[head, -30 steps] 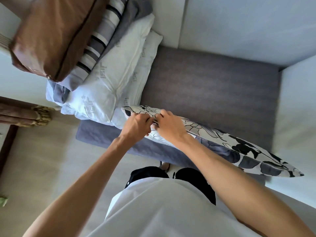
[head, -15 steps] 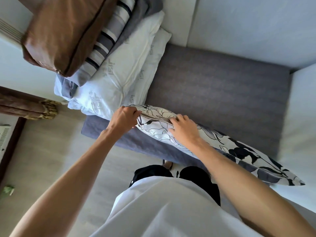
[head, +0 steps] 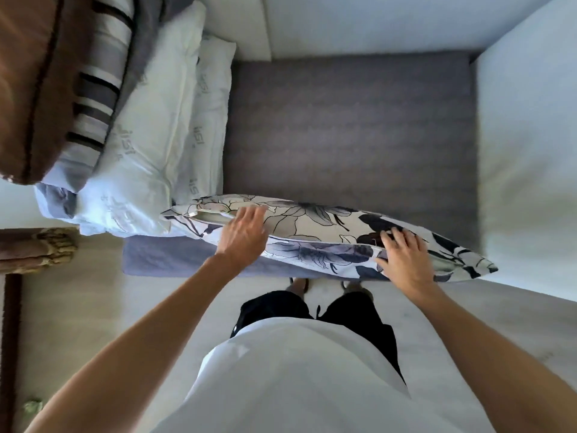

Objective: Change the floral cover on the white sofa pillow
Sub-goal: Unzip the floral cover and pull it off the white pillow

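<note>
A pillow in a floral cover [head: 318, 223] of grey, black and cream flowers stands on edge along the front of the grey sofa seat [head: 349, 129]. Its zip edge faces up, and near the left end the cover gapes open, showing the white pillow inside [head: 212, 216]. My left hand [head: 245, 234] lies on the cover just right of that gap, fingers spread and fairly straight. My right hand [head: 406, 256] rests on the pillow near its right end, fingers bent over the top edge.
A stack leans at the sofa's left end: two white pillows [head: 162, 126], a grey striped pillow [head: 96, 89] and a brown cushion [head: 28, 79]. White sofa back [head: 374, 20] and right armrest [head: 527, 151] enclose the seat. A brown curtain with tassel [head: 37, 248] hangs left.
Both hands left the zip at the left end. My right hand slid far right along the pillow, and my left hand moved right onto the cover. The cover's left end now gapes.
</note>
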